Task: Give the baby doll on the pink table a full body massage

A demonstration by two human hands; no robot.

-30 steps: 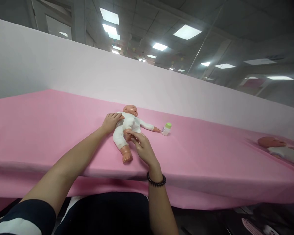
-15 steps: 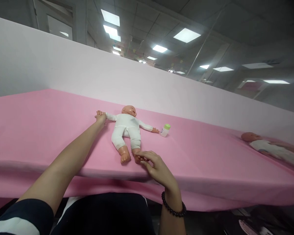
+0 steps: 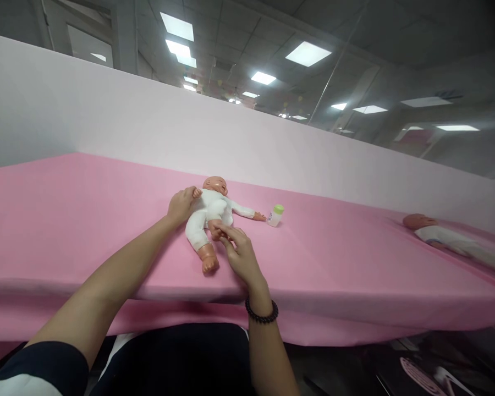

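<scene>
A baby doll (image 3: 208,204) in a white suit lies on its back on the pink-covered table (image 3: 313,258), head towards the wall. My left hand (image 3: 182,204) is closed around the doll's arm on the left, its small hand showing at my fingertips by the chest. With fingers and thumb, my right hand (image 3: 240,250) grips the doll's foot on the right, and that leg is bent up towards the belly. The other leg stretches out flat towards me. Beside the doll's outstretched hand stands a small clear bottle with a green cap (image 3: 276,215).
A second doll (image 3: 445,236) lies at the table's far right. Behind the table runs a white wall panel (image 3: 157,126) with glass above it. The cloth drops over the table's front edge close to my body.
My left hand has brought the doll's arm inward from the side to its chest. My right hand has pushed the foot up, bending the leg that was straight.
</scene>
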